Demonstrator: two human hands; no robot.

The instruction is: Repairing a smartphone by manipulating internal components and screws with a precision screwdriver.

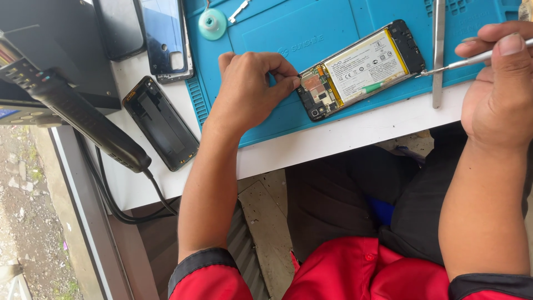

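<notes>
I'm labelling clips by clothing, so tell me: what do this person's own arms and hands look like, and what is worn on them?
Both arms are bare from the sleeves down. The left hand and right hand wear no gloves, rings or watch. The short sleeves are red with a dark band at the hem.

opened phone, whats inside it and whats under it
Inside the opened phone: a white battery and circuit board, which the left hand touches. Under it lies the blue mat; the mat beneath the phone is hidden.
</notes>
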